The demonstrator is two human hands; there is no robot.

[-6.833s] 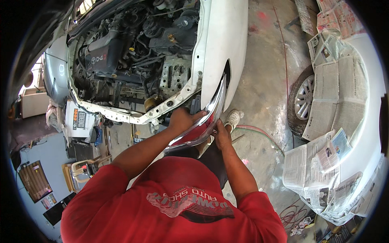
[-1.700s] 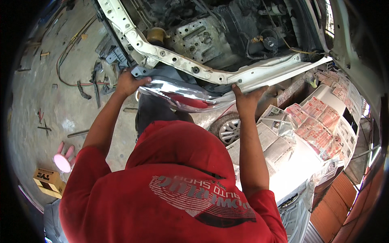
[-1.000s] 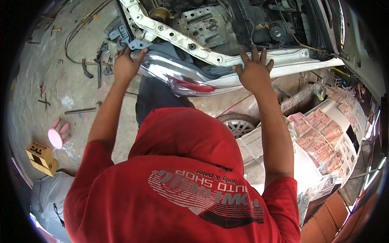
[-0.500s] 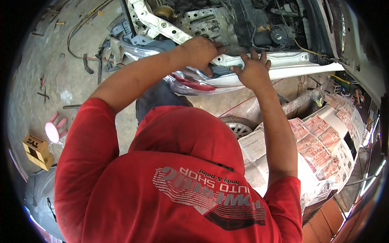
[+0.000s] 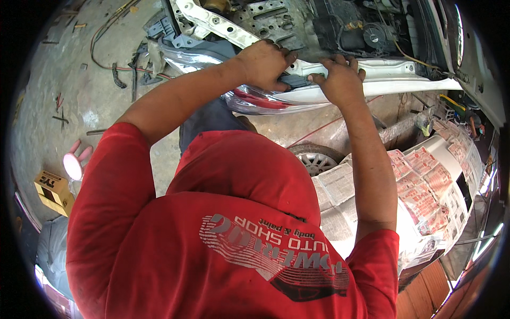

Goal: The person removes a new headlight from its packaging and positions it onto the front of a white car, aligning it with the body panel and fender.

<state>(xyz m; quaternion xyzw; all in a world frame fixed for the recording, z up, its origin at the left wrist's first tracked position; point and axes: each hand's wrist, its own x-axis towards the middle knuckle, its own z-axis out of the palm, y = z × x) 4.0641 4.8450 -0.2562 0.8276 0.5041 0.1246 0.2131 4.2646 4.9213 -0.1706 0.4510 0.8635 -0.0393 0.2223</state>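
My left hand (image 5: 264, 64) lies over the corner between the white metal front frame (image 5: 220, 25) and the clear headlight (image 5: 257, 100) with its red section. Its thumb and index finger are spread apart beside a small dark part (image 5: 297, 81). To its right, my right hand (image 5: 341, 81) rests on the inner lip of the white fender (image 5: 393, 85). Its fingers are bent over the lip and stand apart, the thumb pointing towards my left hand. Neither hand shows a loose thing in it. Some left fingertips are hidden behind the hand.
The engine bay (image 5: 340, 32) lies beyond my hands. A wheel (image 5: 316, 159) and a newspaper-covered panel (image 5: 419, 186) are at right. On the floor at left are hoses (image 5: 98, 34), black brackets (image 5: 135, 72), a pink stool (image 5: 74, 166) and a yellow box (image 5: 53, 194).
The view has shifted a little, so the car appears slightly higher and farther right. My right fingers are bent more over the fender lip. My left hand stays near the headlight corner.
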